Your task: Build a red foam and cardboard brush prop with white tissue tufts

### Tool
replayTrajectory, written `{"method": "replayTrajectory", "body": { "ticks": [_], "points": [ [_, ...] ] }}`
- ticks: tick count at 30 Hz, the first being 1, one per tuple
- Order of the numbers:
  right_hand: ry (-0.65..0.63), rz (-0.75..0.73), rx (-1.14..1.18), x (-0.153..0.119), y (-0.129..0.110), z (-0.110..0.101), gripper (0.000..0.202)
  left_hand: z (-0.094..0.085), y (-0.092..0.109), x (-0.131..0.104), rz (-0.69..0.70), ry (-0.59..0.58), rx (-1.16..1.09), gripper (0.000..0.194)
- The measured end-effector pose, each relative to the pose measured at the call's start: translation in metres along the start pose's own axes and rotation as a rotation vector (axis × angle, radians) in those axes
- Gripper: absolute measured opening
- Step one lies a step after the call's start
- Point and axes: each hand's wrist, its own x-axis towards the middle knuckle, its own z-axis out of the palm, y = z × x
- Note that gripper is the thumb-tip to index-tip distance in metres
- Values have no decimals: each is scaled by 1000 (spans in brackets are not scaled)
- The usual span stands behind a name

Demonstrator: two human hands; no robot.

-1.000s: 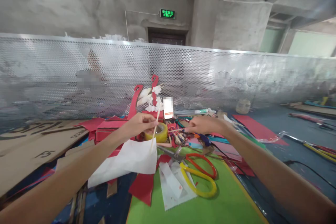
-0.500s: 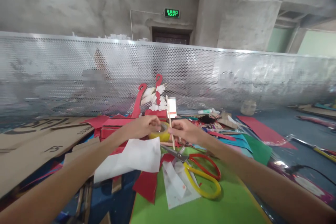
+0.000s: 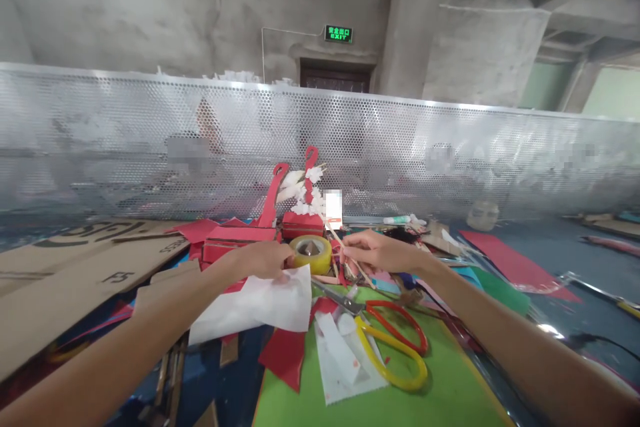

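Note:
My right hand (image 3: 373, 251) pinches a thin wooden stick (image 3: 336, 235), which slants from upper left down to the right. My left hand (image 3: 265, 260) has its thumb and fingers closed at the upper edge of a sheet of white paper (image 3: 260, 303); its fingertips are partly hidden. Close beside those fingertips lies a roll of yellow tape (image 3: 320, 260). In front of my hands rest open scissors (image 3: 353, 307) with one red and one yellow handle. Behind the tape stands a red cardboard piece with hooked uprights (image 3: 273, 197) and white paper flowers (image 3: 307, 203).
A green board (image 3: 310, 407) carries white scraps (image 3: 340, 360) and a red scrap (image 3: 285, 353). Brown cardboard (image 3: 135, 287) covers the left side. Red card (image 3: 510, 260), green card (image 3: 500, 290) and a jar (image 3: 483, 215) are at the right. A perforated metal panel (image 3: 380, 147) closes off the back.
My left hand has come down from above the tape roll to the white paper's edge. The stick in my right hand has tipped from nearly upright to a slant. The view has shifted slightly.

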Motion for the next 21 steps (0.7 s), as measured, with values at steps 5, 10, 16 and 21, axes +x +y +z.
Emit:
{"method": "replayTrajectory", "body": {
  "ticks": [5, 10, 16, 21],
  "points": [
    [-32, 0, -56, -2, 4, -4, 35, -12, -1, -5, -42, 120, 70, 13],
    [-47, -7, -102, -4, 3, -8, 28, -49, 11, -24, -8, 446, 45, 28],
    [-33, -28, -121, -5, -3, -8, 26, -60, 19, -32, 62, 632, -184, 37],
    [-18, -23, -150, -5, -7, -7, 25, -55, 23, -31, 51, 683, -133, 38]
  ]
}}
